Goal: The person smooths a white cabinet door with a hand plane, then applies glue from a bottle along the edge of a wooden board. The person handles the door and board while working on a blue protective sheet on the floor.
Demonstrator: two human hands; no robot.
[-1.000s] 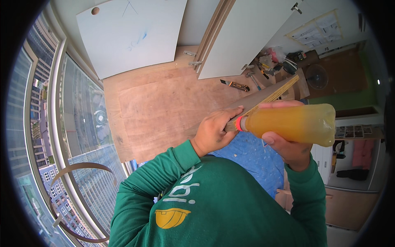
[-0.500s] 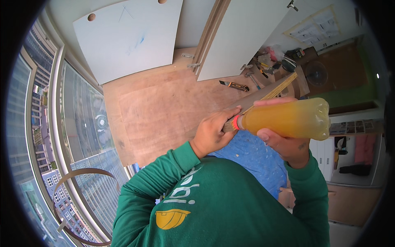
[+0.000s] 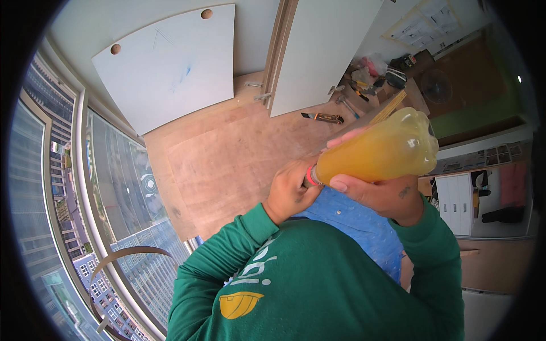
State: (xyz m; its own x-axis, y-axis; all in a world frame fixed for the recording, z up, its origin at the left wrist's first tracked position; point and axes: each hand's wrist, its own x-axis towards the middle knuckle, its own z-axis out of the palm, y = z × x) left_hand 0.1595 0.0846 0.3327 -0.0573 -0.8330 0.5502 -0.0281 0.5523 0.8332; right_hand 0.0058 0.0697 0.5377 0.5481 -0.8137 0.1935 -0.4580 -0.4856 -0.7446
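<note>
A clear plastic bottle (image 3: 378, 149) of cloudy yellow liquid lies tilted across my front, base up at the right, neck down at the left with a red ring round it. My right hand (image 3: 387, 196) is wrapped round its body, thumb along the near side. My left hand (image 3: 293, 186) is curled at the bottle's neck, closed about a dull brownish piece at its mouth; what this piece is stays mostly hidden. Beyond the bottle a narrow yellow strip (image 3: 391, 107) sticks out toward the back right.
A plywood surface (image 3: 222, 153) spreads ahead, with a utility knife (image 3: 323, 117) and a hammer (image 3: 347, 106) on it. Behind stand a white panel (image 3: 176, 74) with two holes and a white door (image 3: 324, 51). A blue sheet (image 3: 358, 230) lies below the bottle; a window (image 3: 116, 165) is at left.
The bottle has shifted left and its base has tipped up higher, my right hand moving with it. My left hand stays at the neck. The whole view has turned slightly.
</note>
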